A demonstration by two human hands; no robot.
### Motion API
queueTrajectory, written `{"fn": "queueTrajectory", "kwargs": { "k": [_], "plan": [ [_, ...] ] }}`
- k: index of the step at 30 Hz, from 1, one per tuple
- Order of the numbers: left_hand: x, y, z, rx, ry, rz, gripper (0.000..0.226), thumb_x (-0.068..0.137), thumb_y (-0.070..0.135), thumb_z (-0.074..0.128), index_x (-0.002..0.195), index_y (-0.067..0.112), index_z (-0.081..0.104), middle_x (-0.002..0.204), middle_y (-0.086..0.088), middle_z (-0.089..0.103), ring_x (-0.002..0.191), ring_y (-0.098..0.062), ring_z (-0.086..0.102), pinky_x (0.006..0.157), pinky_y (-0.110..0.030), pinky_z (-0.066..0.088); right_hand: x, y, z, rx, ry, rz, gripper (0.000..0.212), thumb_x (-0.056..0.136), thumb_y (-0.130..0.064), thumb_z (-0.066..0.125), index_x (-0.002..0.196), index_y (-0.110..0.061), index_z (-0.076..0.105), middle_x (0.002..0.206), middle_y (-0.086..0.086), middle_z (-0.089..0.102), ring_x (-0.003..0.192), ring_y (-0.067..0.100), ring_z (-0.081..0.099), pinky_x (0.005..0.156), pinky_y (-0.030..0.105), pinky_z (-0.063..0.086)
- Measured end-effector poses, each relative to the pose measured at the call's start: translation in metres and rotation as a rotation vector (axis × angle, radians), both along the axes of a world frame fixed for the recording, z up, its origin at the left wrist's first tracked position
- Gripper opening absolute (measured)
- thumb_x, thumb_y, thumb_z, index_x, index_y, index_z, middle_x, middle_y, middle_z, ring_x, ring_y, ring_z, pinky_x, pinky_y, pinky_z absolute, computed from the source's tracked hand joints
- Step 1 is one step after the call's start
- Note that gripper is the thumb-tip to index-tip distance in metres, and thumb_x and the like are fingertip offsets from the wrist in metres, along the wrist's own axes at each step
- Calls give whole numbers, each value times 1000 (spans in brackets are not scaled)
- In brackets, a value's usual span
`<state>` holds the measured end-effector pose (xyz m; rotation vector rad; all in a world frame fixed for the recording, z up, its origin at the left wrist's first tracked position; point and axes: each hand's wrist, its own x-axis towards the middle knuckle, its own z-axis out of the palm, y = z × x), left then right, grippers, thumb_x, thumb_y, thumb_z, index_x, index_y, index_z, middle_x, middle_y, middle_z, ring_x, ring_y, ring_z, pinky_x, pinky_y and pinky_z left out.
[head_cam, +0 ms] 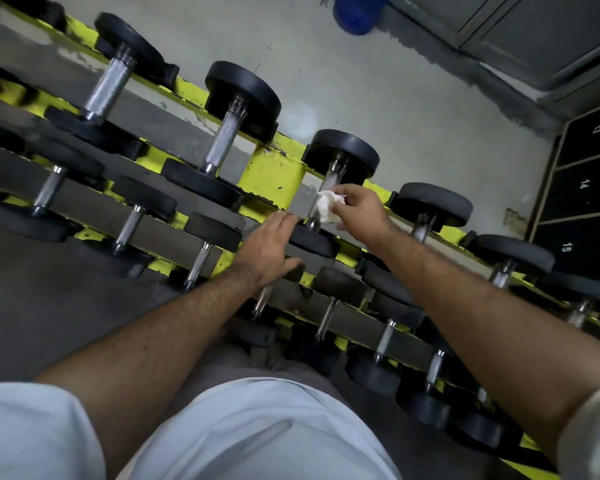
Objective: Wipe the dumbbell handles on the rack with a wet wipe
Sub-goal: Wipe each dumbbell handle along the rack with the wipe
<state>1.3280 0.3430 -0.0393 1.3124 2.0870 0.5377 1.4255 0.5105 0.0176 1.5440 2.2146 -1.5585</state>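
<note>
— Wipe [327,206] first: where is it?
— Crumpled and white, pressed against the steel handle [321,199] of a black dumbbell [340,157] on the top row of the yellow rack [272,176]. The right hand [359,207] pinches it, fingers curled around the wad.
— And the left hand [269,245]?
— Fingers straight and relaxed, holding nothing, fingertips resting on the near black head [312,242] of that same dumbbell.
— Around them?
— More dumbbells sit along the top row on both sides and on the lower rows. Dark numbered lockers [582,188] stand at the right, and a blue object [357,12] lies on the grey floor [413,109] beyond.
</note>
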Motion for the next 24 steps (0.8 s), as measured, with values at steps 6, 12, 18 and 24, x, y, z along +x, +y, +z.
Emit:
{"fn": "queueTrajectory", "kwargs": {
  "k": [6,12,18,24],
  "plan": [
    [-14,12,-13,39,-246,182,62,71,23,87,123,18,54,121,2,54,108,-15,54,92,-29,47,5,1,1,-370,59,-320,15,98,-5,56,101,-16,66,101,9,69,80,19,68,61,30,59],
    [-9,21,-23,107,-214,138,47,71,21,88,105,17,57,103,7,55,94,-12,54,78,-26,49,13,-1,3,-381,84,-364,18,99,-6,56,93,-18,67,99,8,70,86,23,69,69,36,61],
    [1,25,-11,134,260,2,31,76,18,76,90,17,49,90,0,49,86,-21,47,72,-34,40,27,-1,1,-226,149,-480,18,97,-5,56,94,-18,67,113,10,69,101,28,67,73,35,62],
    [11,35,8,62,749,-210,38,71,18,72,106,17,56,89,-6,50,81,-25,46,71,-37,35,31,-3,-7,-165,191,-500,27,96,2,53,111,-12,71,112,6,68,93,19,67,61,25,59]
  ]
}}
